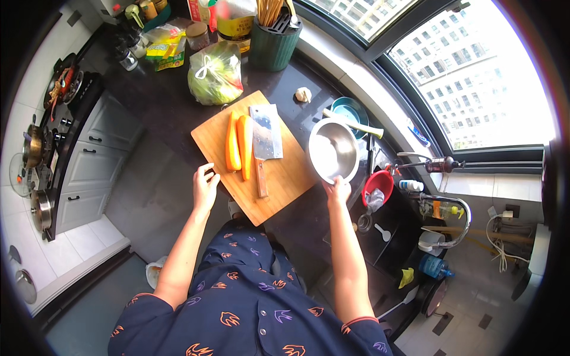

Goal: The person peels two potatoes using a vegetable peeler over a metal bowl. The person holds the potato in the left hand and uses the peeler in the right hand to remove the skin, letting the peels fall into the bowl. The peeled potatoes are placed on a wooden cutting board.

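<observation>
My right hand grips the near rim of a shiny metal bowl at the right of the cutting board. The bowl looks empty. At the near left edge of the wooden cutting board, my left hand holds nothing, its fingers apart and slightly bent. Two peeled carrots lie side by side on the board. Just right of them rests a cleaver, its wide blade pointing away and its wooden handle toward me.
Behind the board stand a bagged green vegetable and a dark green utensil holder. A garlic bulb and a teal bowl sit near the window. A red basket and a curved faucet are at right.
</observation>
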Motion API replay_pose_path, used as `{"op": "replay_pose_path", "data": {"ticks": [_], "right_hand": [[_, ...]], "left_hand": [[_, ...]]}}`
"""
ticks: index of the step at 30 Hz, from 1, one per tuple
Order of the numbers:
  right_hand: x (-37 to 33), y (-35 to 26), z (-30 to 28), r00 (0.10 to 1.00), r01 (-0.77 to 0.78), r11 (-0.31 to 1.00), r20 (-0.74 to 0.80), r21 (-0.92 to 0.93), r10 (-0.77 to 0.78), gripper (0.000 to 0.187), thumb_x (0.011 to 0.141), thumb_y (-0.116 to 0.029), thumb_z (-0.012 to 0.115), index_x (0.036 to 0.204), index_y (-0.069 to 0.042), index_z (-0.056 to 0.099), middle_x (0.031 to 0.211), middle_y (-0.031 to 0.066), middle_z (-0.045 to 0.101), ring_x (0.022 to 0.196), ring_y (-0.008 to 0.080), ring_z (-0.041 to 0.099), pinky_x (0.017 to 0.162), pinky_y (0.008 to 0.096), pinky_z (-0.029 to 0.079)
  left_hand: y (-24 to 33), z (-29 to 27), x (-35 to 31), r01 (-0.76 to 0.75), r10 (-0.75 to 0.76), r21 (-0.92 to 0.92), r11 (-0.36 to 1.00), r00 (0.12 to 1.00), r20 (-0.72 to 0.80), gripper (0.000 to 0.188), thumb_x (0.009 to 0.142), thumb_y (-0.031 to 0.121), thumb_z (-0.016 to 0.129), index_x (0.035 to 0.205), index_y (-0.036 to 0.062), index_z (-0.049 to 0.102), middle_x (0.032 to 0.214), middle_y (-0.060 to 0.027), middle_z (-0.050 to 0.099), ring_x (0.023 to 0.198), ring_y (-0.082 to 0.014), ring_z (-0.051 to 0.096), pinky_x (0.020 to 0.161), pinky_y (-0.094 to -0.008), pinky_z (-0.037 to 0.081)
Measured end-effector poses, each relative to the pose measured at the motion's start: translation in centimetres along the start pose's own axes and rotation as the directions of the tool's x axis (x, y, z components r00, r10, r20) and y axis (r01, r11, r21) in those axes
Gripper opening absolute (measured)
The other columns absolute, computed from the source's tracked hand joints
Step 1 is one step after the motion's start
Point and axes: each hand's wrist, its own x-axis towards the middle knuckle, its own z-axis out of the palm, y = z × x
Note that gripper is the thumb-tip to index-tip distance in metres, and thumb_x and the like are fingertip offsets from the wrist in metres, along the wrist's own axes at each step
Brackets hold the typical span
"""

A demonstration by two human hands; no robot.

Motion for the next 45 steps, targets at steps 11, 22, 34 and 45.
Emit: {"op": "replay_pose_path", "data": {"ticks": [11,22,34,45], "right_hand": [[-7.6,5.6,-3.5,0.946,0.007,0.973,-0.313,-0.229,-0.081,0.043,0.096,-0.022,0.066,0.128,0.0,0.046,0.118,0.0131,0.058,0.103,0.0227,0.062,0.084,0.0342,0.056],[-15.4,11.5,4.3,0.995,-0.09,0.925,-0.08,-0.37,0.065,0.036,0.09,-0.006,0.063,0.124,0.003,0.056,0.109,0.01,0.062,0.096,0.0168,0.062,0.077,0.0283,0.054],[-7.6,9.7,2.0,0.986,0.075,0.793,-0.071,-0.604,-0.148,0.044,0.085,-0.008,0.065,0.127,0.004,0.059,0.12,0.015,0.067,0.111,0.0222,0.064,0.099,0.0332,0.047],[-8.2,7.5,2.0,0.938,0.321,0.717,0.106,-0.619,-0.329,0.052,0.086,-0.009,0.068,0.135,0.002,0.053,0.132,0.018,0.061,0.12,0.0265,0.06,0.102,0.0366,0.047]], "left_hand": [[0.3,-2.3,10.8,-0.276,0.44,0.696,0.663,0.896,-0.064,0.063,0.082,0.013,0.075,0.138,0.0062,0.046,0.142,-0.0213,0.044,0.133,-0.0393,0.04,0.111,-0.0458,0.035],[1.9,-1.8,13.6,-0.15,0.305,0.81,0.566,0.952,-0.037,0.058,0.084,0.022,0.073,0.137,0.0087,0.051,0.135,-0.0107,0.052,0.128,-0.0318,0.047,0.103,-0.0464,0.043],[1.8,-6.1,9.7,-0.22,0.169,0.636,0.74,0.976,0.14,0.084,0.061,0.013,0.09,0.137,0.0074,0.055,0.132,-0.0136,0.058,0.124,-0.0318,0.053,0.107,-0.0393,0.042],[0.6,-3.8,5.7,-0.225,0.238,0.565,0.794,0.97,0.051,0.086,0.07,0.014,0.087,0.143,0.004,0.044,0.14,-0.0218,0.051,0.132,-0.0359,0.047,0.113,-0.0427,0.037]]}}
